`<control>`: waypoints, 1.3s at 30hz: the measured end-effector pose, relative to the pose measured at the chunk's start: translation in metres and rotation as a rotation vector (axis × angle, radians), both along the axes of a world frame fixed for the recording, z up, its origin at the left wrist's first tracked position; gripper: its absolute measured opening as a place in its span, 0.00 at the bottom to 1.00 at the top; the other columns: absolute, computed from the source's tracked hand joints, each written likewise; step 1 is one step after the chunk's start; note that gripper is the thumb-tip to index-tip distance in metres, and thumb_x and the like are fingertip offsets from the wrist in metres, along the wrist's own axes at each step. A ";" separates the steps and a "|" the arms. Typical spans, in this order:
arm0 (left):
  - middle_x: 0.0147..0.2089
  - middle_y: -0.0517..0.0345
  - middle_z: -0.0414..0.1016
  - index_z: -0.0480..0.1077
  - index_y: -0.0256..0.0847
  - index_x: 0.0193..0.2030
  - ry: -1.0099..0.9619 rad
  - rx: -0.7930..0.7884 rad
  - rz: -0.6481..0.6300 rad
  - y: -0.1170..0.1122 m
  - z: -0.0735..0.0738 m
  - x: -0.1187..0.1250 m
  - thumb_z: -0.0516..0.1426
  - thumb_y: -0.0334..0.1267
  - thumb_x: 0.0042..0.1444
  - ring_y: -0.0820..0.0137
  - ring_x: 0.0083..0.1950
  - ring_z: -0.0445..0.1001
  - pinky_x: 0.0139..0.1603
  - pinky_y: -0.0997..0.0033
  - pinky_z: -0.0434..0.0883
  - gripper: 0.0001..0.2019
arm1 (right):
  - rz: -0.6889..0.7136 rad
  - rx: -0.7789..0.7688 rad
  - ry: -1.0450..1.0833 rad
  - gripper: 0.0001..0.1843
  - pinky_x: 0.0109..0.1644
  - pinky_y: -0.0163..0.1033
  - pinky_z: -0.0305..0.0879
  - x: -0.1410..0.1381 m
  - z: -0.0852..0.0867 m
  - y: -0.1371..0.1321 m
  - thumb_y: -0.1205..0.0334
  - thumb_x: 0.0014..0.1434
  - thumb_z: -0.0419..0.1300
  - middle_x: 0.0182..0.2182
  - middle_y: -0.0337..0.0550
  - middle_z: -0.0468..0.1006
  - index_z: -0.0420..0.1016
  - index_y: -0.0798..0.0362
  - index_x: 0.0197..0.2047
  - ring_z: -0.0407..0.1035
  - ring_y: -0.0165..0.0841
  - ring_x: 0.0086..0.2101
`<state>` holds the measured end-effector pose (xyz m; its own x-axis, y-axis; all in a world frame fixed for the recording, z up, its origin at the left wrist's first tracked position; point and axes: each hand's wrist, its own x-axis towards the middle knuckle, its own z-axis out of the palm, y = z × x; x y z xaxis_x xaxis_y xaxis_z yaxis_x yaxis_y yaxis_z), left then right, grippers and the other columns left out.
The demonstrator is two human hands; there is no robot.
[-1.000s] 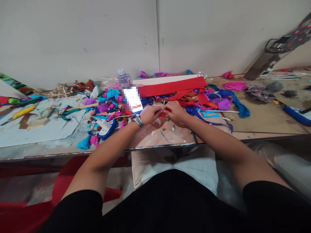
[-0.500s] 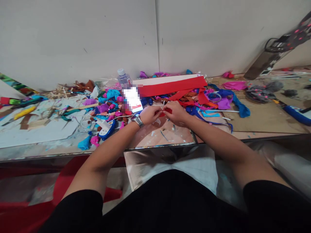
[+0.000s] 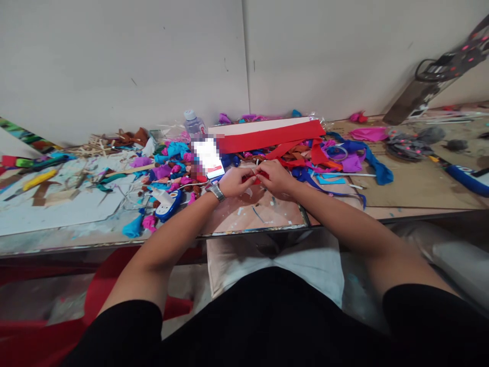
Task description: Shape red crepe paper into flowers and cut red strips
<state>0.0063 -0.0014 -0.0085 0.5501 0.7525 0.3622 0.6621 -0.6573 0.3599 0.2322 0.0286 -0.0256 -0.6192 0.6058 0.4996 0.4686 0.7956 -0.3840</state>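
My left hand (image 3: pixel 236 182), with a watch on its wrist, and my right hand (image 3: pixel 277 177) meet over the near part of the table. Between their pinched fingertips is a small piece of red crepe paper (image 3: pixel 263 176), mostly hidden by the fingers. Just behind them lie a long red crepe paper strip (image 3: pixel 267 138) and a heap of crumpled coloured paper pieces (image 3: pixel 175 168). A lit phone (image 3: pixel 209 158) leans on that heap, left of my left hand.
A blue-and-white power strip (image 3: pixel 168 205) with a plug lies left. Behind the phone stands a clear bottle (image 3: pixel 194 124). A yellow utility knife (image 3: pixel 44 180) rests on white board at far left. Brown cardboard (image 3: pixel 405 188) covers the right side. Paper scraps dot the table's front.
Both hands stay in nearly the same place, with small shifts of the fingers on the red paper. My legs below the table have moved slightly.
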 end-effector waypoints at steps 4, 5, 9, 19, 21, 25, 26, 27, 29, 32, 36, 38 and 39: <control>0.28 0.58 0.75 0.76 0.39 0.37 -0.041 -0.043 0.029 0.000 -0.001 0.001 0.51 0.46 0.71 0.70 0.28 0.67 0.34 0.68 0.58 0.18 | -0.002 0.005 0.023 0.07 0.54 0.50 0.57 0.001 0.001 0.001 0.58 0.68 0.60 0.43 0.51 0.85 0.77 0.51 0.42 0.73 0.46 0.47; 0.28 0.58 0.75 0.76 0.39 0.37 -0.035 -0.043 0.038 0.000 -0.001 0.001 0.52 0.46 0.70 0.70 0.28 0.66 0.33 0.68 0.58 0.17 | -0.001 0.006 0.024 0.07 0.55 0.51 0.57 0.001 0.001 0.002 0.58 0.67 0.60 0.43 0.51 0.85 0.78 0.51 0.42 0.73 0.46 0.47; 0.29 0.57 0.76 0.77 0.39 0.37 0.009 0.007 0.043 0.001 -0.002 0.001 0.53 0.44 0.70 0.70 0.28 0.67 0.34 0.67 0.58 0.16 | -0.013 -0.001 0.003 0.07 0.55 0.51 0.57 0.001 0.001 0.002 0.58 0.67 0.60 0.43 0.51 0.85 0.78 0.51 0.42 0.73 0.47 0.47; 0.37 0.52 0.83 0.81 0.40 0.45 0.074 0.089 0.049 0.000 -0.001 0.002 0.54 0.41 0.71 0.66 0.35 0.76 0.38 0.67 0.63 0.14 | -0.036 -0.038 -0.072 0.07 0.53 0.50 0.57 -0.001 0.005 -0.002 0.60 0.68 0.55 0.42 0.52 0.82 0.74 0.51 0.41 0.71 0.46 0.45; 0.36 0.53 0.83 0.81 0.41 0.45 0.067 0.081 0.062 -0.001 -0.001 0.002 0.54 0.42 0.70 0.66 0.34 0.76 0.37 0.67 0.63 0.15 | -0.039 -0.036 -0.045 0.08 0.53 0.50 0.57 -0.001 0.004 -0.002 0.60 0.68 0.55 0.42 0.52 0.82 0.74 0.51 0.41 0.71 0.46 0.45; 0.32 0.55 0.81 0.82 0.42 0.44 0.071 0.053 0.096 0.000 -0.001 0.001 0.54 0.43 0.69 0.67 0.31 0.73 0.35 0.67 0.60 0.15 | -0.036 -0.024 -0.007 0.08 0.54 0.50 0.57 0.001 0.001 0.001 0.58 0.66 0.58 0.42 0.51 0.83 0.76 0.51 0.42 0.72 0.45 0.45; 0.32 0.55 0.81 0.82 0.42 0.43 0.071 0.047 0.094 0.000 -0.002 0.001 0.54 0.44 0.69 0.67 0.30 0.73 0.35 0.67 0.60 0.15 | -0.031 -0.020 -0.006 0.08 0.54 0.50 0.57 0.001 0.000 0.002 0.58 0.66 0.59 0.42 0.51 0.84 0.77 0.51 0.42 0.72 0.46 0.45; 0.31 0.55 0.80 0.82 0.42 0.43 0.071 0.039 0.089 0.001 -0.002 0.000 0.54 0.44 0.70 0.67 0.30 0.72 0.35 0.67 0.60 0.15 | -0.027 -0.014 -0.006 0.08 0.54 0.50 0.57 0.002 0.000 0.003 0.58 0.65 0.59 0.42 0.51 0.84 0.77 0.51 0.43 0.72 0.46 0.46; 0.31 0.55 0.80 0.81 0.43 0.42 0.068 0.021 0.077 0.001 -0.002 0.000 0.53 0.44 0.70 0.67 0.30 0.72 0.35 0.67 0.59 0.15 | -0.028 -0.002 -0.011 0.08 0.53 0.51 0.57 0.002 0.000 0.003 0.58 0.65 0.59 0.42 0.51 0.84 0.78 0.51 0.42 0.73 0.46 0.46; 0.31 0.56 0.80 0.81 0.43 0.41 0.057 -0.003 0.067 0.000 -0.001 0.001 0.54 0.44 0.70 0.68 0.29 0.71 0.35 0.68 0.59 0.15 | -0.049 0.007 -0.030 0.07 0.53 0.51 0.57 0.001 0.001 0.003 0.59 0.64 0.59 0.41 0.50 0.85 0.77 0.51 0.41 0.73 0.46 0.46; 0.29 0.56 0.78 0.80 0.41 0.39 0.036 -0.035 0.047 -0.002 0.001 0.002 0.53 0.45 0.70 0.69 0.28 0.69 0.34 0.68 0.58 0.17 | -0.070 -0.001 -0.026 0.06 0.53 0.51 0.57 0.000 0.001 0.002 0.60 0.63 0.59 0.39 0.50 0.84 0.77 0.51 0.39 0.72 0.46 0.45; 0.28 0.56 0.78 0.80 0.40 0.38 0.038 -0.039 0.047 -0.002 0.002 0.002 0.52 0.46 0.70 0.69 0.28 0.68 0.34 0.68 0.58 0.18 | -0.069 0.001 -0.011 0.07 0.53 0.51 0.57 0.001 0.001 0.002 0.59 0.63 0.59 0.40 0.50 0.84 0.77 0.51 0.39 0.72 0.46 0.44; 0.28 0.56 0.77 0.80 0.40 0.37 0.042 -0.036 0.049 -0.002 0.002 0.002 0.52 0.46 0.70 0.70 0.28 0.67 0.34 0.68 0.57 0.18 | -0.065 0.004 -0.004 0.07 0.53 0.50 0.57 0.001 0.001 0.002 0.59 0.63 0.59 0.40 0.50 0.84 0.78 0.51 0.40 0.72 0.46 0.44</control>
